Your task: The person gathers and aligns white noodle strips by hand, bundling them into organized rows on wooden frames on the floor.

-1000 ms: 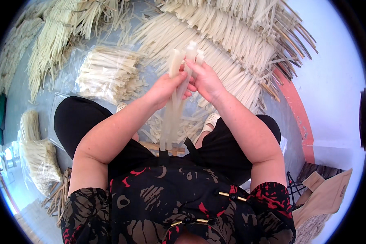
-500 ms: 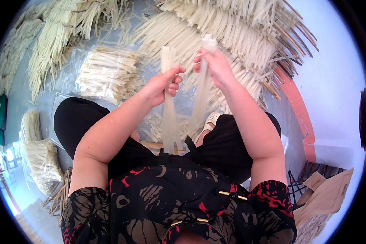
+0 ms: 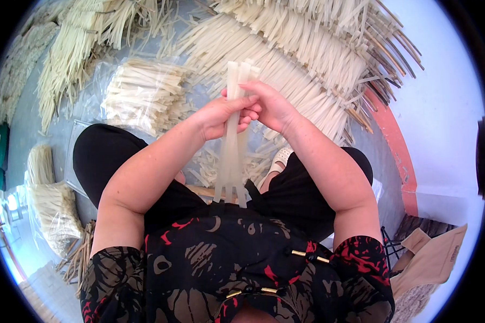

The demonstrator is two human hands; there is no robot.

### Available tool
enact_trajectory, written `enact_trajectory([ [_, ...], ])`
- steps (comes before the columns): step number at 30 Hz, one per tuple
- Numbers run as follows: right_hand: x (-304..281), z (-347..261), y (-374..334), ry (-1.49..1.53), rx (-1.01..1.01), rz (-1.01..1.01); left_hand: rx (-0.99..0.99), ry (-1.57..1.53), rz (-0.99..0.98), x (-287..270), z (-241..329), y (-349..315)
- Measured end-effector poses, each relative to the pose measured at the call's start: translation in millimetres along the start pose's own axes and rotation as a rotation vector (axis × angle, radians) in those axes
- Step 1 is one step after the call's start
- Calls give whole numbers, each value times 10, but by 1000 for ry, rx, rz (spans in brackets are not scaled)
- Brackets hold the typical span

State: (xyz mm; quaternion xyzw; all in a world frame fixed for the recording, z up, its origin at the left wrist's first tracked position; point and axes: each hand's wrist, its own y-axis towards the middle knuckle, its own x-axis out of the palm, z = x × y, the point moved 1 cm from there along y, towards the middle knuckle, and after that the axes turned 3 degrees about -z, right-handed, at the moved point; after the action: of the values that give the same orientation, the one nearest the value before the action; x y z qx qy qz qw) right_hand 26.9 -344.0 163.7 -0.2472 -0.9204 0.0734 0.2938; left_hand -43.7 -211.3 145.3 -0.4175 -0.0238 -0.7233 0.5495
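A small bundle of pale, translucent flat dried noodles [image 3: 230, 156] hangs upright between my two hands, its lower ends reaching down to my lap. My left hand [image 3: 220, 118] is closed round the bundle's upper part, the thumb lying across the front. Against its other side, my right hand [image 3: 272, 107] has its fingers wrapped round the noodles, touching the left fingertips. The upper ends stick out just above both hands. Some fingers of the right hand are hidden behind the bundle.
Large heaps of flat noodles [image 3: 285, 59] with sticks [image 3: 399, 48] poking out lie ahead on the floor. A clear plastic bag of noodles [image 3: 143, 97] is at the left, with another bag [image 3: 56, 212] farther left. Broken pieces lie by my feet; a cardboard piece [image 3: 434, 258] stands at right.
My right hand has moved left and slightly down, bringing its noodles against those in my left hand. The two separate bunches are now together. My left hand has shifted slightly right.
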Motion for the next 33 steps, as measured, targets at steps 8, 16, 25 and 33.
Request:
enact_trajectory([
  [8, 2, -50, 50, -99, -87, 235, -30, -56, -49, 50, -21, 11],
  [16, -593, -448, 10, 34, -384, 426, -52, 24, -178, -5, -160, -2],
  [25, -584, -484, -69, 87, -418, 394, -132, 32, -306, -21, -98, -91],
  [33, -537, -500, -98, 118, -397, 369, -26, 315, -108, -67, -71, -104],
])
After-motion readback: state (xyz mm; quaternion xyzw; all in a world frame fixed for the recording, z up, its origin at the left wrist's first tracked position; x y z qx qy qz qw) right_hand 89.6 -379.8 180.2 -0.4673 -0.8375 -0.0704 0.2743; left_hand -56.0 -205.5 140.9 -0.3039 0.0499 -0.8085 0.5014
